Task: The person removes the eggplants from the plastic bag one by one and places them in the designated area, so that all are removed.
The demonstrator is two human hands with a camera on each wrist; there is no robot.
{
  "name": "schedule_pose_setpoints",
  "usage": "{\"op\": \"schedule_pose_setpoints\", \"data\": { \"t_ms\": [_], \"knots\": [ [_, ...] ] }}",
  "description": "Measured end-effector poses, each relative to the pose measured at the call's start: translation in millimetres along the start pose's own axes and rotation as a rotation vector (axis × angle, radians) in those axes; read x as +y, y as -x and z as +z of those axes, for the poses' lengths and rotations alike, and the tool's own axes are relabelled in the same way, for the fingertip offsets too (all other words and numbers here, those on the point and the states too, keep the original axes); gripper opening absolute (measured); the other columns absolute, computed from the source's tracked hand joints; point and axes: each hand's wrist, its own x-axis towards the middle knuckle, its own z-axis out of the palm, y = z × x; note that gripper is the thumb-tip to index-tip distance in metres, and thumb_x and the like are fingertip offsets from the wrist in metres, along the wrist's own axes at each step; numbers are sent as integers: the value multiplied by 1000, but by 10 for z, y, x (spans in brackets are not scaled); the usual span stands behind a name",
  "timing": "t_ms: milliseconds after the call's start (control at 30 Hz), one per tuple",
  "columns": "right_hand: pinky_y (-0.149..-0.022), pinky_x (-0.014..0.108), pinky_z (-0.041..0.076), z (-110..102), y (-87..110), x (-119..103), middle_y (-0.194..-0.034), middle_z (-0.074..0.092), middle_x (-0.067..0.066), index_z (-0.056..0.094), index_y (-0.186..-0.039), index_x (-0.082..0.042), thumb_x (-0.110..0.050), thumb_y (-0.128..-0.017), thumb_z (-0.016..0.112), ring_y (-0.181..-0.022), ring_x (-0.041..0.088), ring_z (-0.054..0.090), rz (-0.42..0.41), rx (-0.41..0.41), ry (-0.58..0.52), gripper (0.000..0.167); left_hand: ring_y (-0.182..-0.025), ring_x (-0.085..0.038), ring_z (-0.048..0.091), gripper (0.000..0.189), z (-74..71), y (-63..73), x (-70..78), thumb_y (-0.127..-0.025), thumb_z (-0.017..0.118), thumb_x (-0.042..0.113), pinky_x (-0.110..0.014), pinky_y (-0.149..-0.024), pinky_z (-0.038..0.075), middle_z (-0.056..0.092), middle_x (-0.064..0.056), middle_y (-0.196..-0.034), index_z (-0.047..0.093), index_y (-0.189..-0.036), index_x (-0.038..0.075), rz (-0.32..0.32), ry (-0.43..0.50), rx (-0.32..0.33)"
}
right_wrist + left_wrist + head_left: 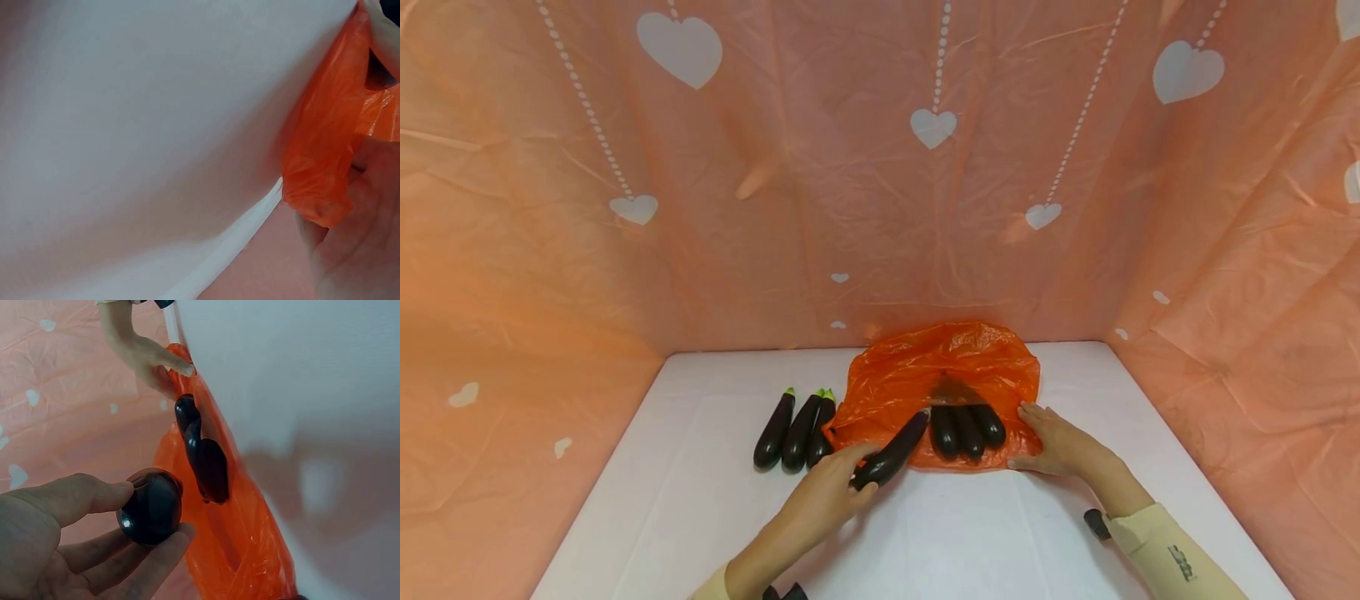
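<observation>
My left hand (831,492) grips a dark purple eggplant (891,454) by its rounded end, thumb on one side and fingers on the other. Its narrow end points up and right, over the mouth of an orange plastic bag (955,350). Three more eggplants (966,431) lie side by side in the bag's mouth, rounded ends toward me, their far ends covered by orange film. At the bag's right edge, my right hand (1063,446) holds the film, thumb near and fingers farther back. The right wrist view shows the bag (322,156) folded over the fingers.
Left of the bag, three eggplants (793,429) lie in a row on the white table (700,467), green stem ends away from me. The bag's left edge overlaps the nearest one. An orange curtain (880,208) with white hearts surrounds the table's back and sides.
</observation>
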Motion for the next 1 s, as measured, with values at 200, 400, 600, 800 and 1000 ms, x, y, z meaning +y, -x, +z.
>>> {"op": "schedule_pose_setpoints", "data": {
  "t_ms": [200,400,600,800,1000],
  "knots": [
    [-122,69,30,1,-1,3,-163,39,35,41,-158,12,-56,-89,82,-151,59,33,-7,6,3,106,-124,-35,69,50,-94,58,23,-94,80,10,-43,-86,65,69,-16,-140,66,-142,6,-14,36,-4],
    [-122,70,30,-8,0,-9,-163,39,35,41,-157,13,-55,-89,83,-150,60,33,-8,7,0,105,-122,-36,69,49,-202,82,20,-95,80,12,-44,-85,65,68,-18,-140,66,-141,7,-64,34,15],
    [-121,70,30,-12,3,-13,-163,39,35,41,-157,12,-55,-88,83,-150,61,33,-3,1,-8,105,-106,-25,72,46,-291,94,-33,-94,82,10,-38,-82,64,70,-16,-136,68,-138,7,-98,27,69],
    [-122,70,30,-6,-4,0,-163,39,36,41,-157,13,-55,-88,83,-150,61,33,-7,5,-7,106,-95,-15,70,46,-375,100,-99,-91,83,5,-36,-82,62,74,-10,-126,71,-135,7,-117,45,139],
    [-121,70,31,-7,-15,10,-162,40,36,42,-156,14,-54,-88,84,-149,61,34,-16,14,-3,105,-100,-20,73,46,-489,124,-162,-93,83,4,-40,-84,64,75,-12,-124,70,-137,7,-175,81,166]
  ]
}}
